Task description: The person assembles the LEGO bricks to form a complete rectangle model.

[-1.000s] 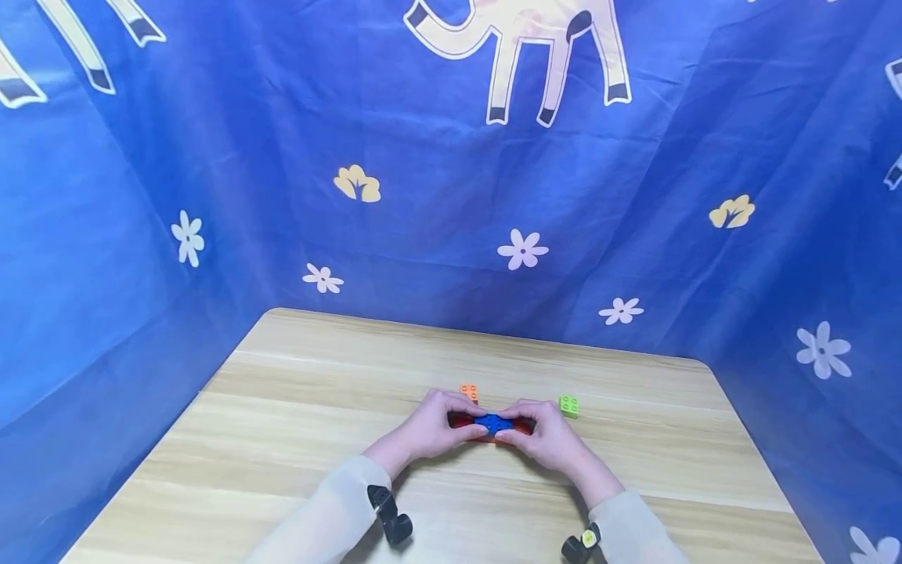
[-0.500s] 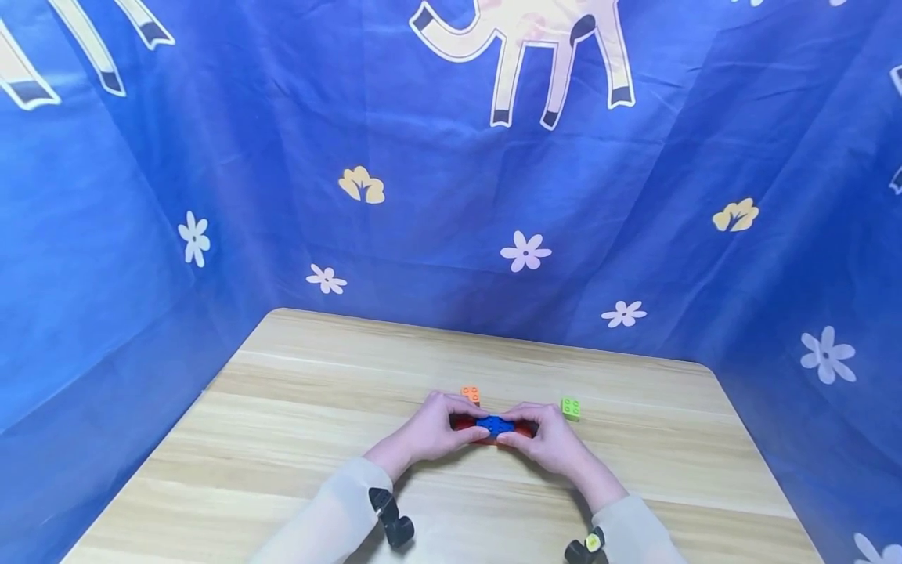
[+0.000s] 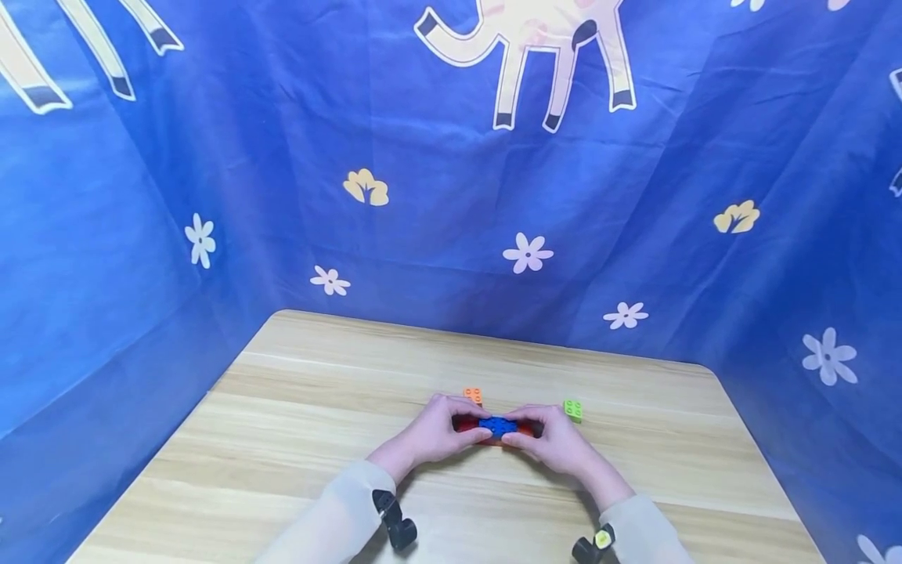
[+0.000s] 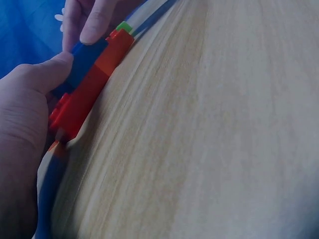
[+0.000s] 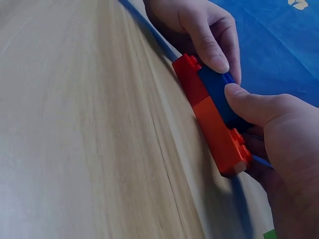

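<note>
A blue building brick (image 3: 498, 425) sits on top of two bricks laid end to end, bridging their joint. The left one of these is a red brick (image 5: 189, 77), the right one an orange-red brick (image 5: 217, 134); studs show at both outer ends. My left hand (image 3: 438, 431) pinches the left part of the blue brick between thumb and fingers. From the other side my right hand (image 3: 555, 440) pinches its right part, and the two thumbs nearly meet on the near side. The bricks' far sides are partly hidden by fingers.
Just behind my left hand stands an orange brick (image 3: 473, 395). A light green brick (image 3: 574, 410) lies behind my right hand. All this is on a wood-grain table (image 3: 338, 376), with a blue patterned cloth (image 3: 437, 227) hanging behind and along the sides.
Both hands keep the same pinch on the blue brick. The whole head view has drifted slightly, so everything appears a little further right and lower.
</note>
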Action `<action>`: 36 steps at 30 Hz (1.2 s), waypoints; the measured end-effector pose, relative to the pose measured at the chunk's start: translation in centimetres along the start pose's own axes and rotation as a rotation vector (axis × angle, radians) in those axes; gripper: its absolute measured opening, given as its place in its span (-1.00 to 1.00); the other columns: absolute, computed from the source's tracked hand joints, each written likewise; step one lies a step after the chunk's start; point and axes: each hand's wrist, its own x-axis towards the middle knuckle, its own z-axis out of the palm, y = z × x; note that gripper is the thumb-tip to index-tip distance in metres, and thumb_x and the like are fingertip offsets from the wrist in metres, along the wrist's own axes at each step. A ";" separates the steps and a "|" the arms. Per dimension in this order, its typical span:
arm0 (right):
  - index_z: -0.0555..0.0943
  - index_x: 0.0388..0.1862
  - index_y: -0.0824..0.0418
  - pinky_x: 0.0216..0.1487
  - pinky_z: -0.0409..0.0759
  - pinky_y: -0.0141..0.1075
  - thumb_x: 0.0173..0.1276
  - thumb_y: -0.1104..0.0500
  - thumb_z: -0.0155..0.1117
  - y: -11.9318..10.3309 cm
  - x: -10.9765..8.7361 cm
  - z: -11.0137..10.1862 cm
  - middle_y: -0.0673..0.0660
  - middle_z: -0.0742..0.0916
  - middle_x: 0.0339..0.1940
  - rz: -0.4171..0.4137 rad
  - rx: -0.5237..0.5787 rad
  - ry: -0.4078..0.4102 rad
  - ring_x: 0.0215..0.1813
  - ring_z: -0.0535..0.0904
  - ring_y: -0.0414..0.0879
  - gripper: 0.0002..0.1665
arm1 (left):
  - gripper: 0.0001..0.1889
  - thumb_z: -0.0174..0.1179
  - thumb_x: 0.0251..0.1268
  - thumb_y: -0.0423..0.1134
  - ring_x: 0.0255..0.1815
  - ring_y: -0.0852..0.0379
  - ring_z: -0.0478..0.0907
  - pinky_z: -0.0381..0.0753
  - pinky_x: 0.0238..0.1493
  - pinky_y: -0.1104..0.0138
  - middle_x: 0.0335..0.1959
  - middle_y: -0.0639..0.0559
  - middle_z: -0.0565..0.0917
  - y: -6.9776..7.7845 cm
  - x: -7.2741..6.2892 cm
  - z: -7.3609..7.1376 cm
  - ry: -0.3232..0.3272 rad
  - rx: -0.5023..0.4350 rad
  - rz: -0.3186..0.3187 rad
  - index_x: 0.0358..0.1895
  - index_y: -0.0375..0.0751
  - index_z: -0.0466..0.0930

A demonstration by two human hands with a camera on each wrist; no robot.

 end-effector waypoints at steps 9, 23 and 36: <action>0.80 0.11 0.21 0.28 0.63 -0.06 0.37 0.02 0.58 0.6 -0.8 -1.7 0.04 0.82 0.05 0.012 -0.016 0.074 0.14 0.73 -0.01 -0.58 | -0.66 0.45 0.35 0.15 0.12 0.20 0.63 0.42 0.27 0.05 0.02 0.34 0.77 0.1 0.0 -0.1 -0.004 0.010 -0.056 0.09 0.15 0.85; 0.78 0.10 0.32 0.24 0.63 0.09 0.27 0.16 0.65 2.9 -1.6 -6.7 0.11 0.81 0.08 0.035 -0.138 0.268 0.17 0.71 0.13 -0.54 | -0.68 0.49 0.33 0.09 0.15 0.15 0.62 0.45 0.33 0.04 0.02 0.30 0.78 0.4 -0.1 -0.2 -0.002 -0.019 -0.084 0.08 0.12 0.85; 0.70 0.21 0.38 0.30 0.58 0.12 0.24 0.16 0.67 5.4 -2.5 -8.3 0.25 0.76 0.17 0.142 -0.082 0.273 0.19 0.70 0.22 -0.38 | -0.69 0.51 0.33 0.04 0.14 0.18 0.63 0.50 0.31 0.09 0.01 0.31 0.78 0.4 0.0 0.0 0.003 -0.036 -0.083 0.08 0.11 0.85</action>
